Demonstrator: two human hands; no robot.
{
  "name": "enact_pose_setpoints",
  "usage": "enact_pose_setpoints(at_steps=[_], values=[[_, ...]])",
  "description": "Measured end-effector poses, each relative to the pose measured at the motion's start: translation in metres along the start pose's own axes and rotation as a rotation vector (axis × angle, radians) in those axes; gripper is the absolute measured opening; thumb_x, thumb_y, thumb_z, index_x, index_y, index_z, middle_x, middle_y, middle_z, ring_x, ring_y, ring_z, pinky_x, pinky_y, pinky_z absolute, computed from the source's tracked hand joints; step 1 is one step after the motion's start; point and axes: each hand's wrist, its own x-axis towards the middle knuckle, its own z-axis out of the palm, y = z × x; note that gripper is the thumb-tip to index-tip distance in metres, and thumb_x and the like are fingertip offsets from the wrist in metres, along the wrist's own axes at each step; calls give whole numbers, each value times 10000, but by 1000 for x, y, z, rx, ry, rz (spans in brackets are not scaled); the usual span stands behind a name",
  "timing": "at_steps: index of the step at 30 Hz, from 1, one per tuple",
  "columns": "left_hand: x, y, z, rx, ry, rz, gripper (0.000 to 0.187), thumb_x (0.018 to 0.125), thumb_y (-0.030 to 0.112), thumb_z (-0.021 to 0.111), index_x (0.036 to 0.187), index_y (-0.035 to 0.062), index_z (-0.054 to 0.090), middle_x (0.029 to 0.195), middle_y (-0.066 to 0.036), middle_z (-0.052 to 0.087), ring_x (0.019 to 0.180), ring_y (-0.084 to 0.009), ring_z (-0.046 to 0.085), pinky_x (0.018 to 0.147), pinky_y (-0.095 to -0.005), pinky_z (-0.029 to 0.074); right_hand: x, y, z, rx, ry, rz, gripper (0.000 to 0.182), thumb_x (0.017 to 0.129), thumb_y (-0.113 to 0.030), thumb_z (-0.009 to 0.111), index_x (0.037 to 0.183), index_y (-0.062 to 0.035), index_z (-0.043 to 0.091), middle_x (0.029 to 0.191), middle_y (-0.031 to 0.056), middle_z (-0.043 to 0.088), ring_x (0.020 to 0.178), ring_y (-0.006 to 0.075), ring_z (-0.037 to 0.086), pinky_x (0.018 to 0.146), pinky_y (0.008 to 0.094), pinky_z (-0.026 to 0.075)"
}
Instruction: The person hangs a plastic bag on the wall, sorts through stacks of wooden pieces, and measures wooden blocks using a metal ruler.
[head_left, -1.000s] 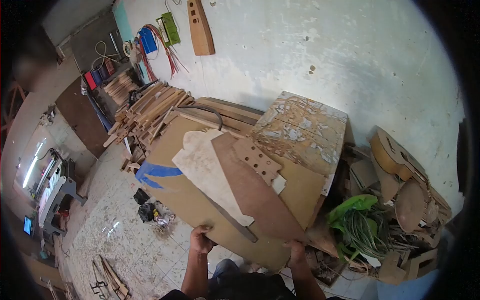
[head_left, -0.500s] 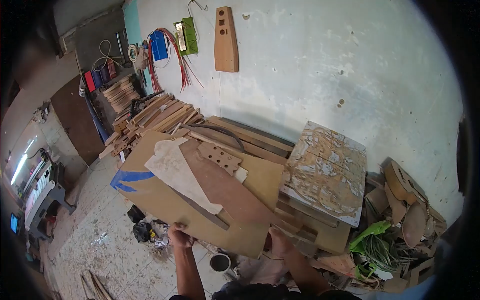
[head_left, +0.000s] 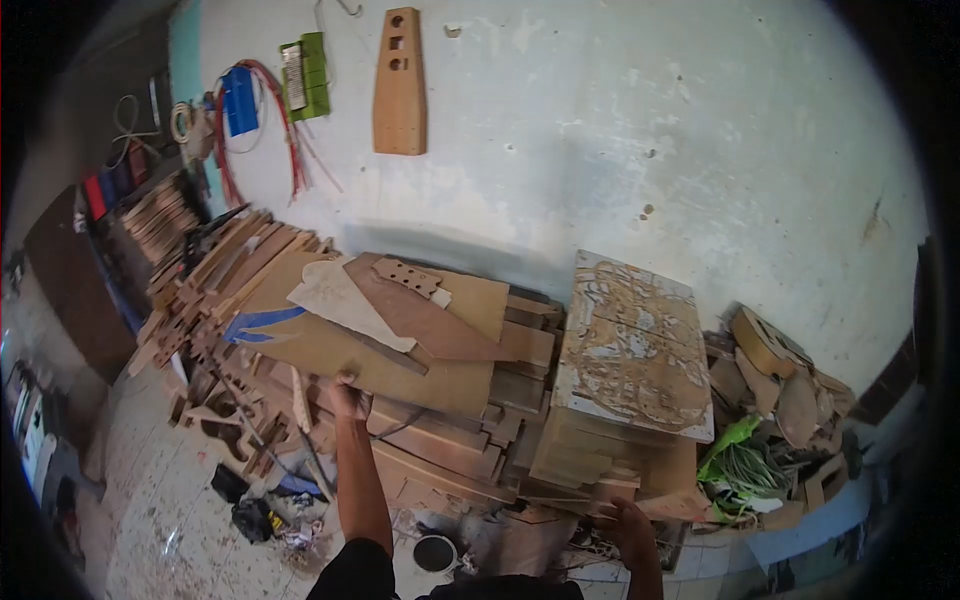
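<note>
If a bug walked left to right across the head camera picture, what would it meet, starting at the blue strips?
Blue strips on the tan board → left hand, gripping that board's edge → round dark container → right hand → bright green bundle.

The board [head_left: 462,384] is tan with blue streaks [head_left: 262,322], the cutout [head_left: 345,305] cream, the slab [head_left: 640,340] swirled brown and white.

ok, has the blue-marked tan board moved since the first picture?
Yes. The tan board moved left and toward the wall, judged against the scratched slab; their earlier overlap in view is now a gap.
</note>
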Motion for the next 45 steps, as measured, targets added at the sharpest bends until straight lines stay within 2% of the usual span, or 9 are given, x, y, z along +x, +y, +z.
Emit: enact_pose_setpoints(at_steps=[11,13,20,25,28,33,35,41,45], values=[[159,-195,-62,112,109,-446,354,777,98,536,1117,3,555,977,-122,612,854,-301,645,655,-396,563,-84,52,-45,65,389,55,672,924,-449,604,1377,13,424,1259,198,580,1113,360,584,926,464,476],[140,-215,-14,577,578,-338,390,854,109,533,1216,-17,467,1072,-158,572,907,-311,626,660,-391,571,-87,53,-45,25,399,90,667,928,-451,597,1373,18,430,1260,200,579,1112,375,579,945,471,463],[104,-210,46,658,541,-329,554,894,157,567,1367,-19,339,1274,-196,470,1113,-319,548,939,-453,467,-64,27,-67,-133,377,86,522,947,-330,589,1327,9,473,1192,160,620,1052,284,618,884,425,504],[35,-218,114,998,589,-157,552,913,305,550,1370,24,423,1274,-159,522,1114,-326,545,949,-478,442,-2,-48,-111,-421,603,-314,298,927,-206,615,1140,2,611,999,81,654,839,158,623,744,302,515],[-16,-231,156,755,-36,-521,614,919,387,554,1408,47,407,1319,-148,517,1160,-330,524,972,-451,410,59,-95,-137,-657,805,-782,348,920,-218,626,1153,37,590,1031,126,646,909,194,621,814,330,495],[-50,-289,199,1173,-157,-597,539,911,380,586,1318,34,517,1174,-149,629,1020,-291,603,800,-413,483,149,-146,-154,-792,686,-636,508,909,-368,640,1162,67,574,1079,228,636,994,302,630,892,388,469],[-51,-306,193,1500,-267,-342,489,919,386,581,1228,7,585,1031,-176,672,915,-266,629,777,-395,478,168,-160,-150,-896,532,-257,491,921,-367,623,1175,50,577,1051,177,639,942,252,595,867,347,447],[-114,-249,219,1498,-216,-372,436,922,326,603,1179,-26,607,957,-142,679,860,-247,631,777,-385,480,113,-151,-129,-846,425,-417,484,927,-412,613,1051,55,590,892,144,652,776,237,610,711,390,473],[-196,-189,193,887,116,-581,434,888,306,635,1185,-9,600,977,-89,663,861,-229,646,789,-352,514,83,-117,-117,-819,301,-350,456,897,-365,658,1115,33,602,927,187,675,872,252,664,792,383,496]])
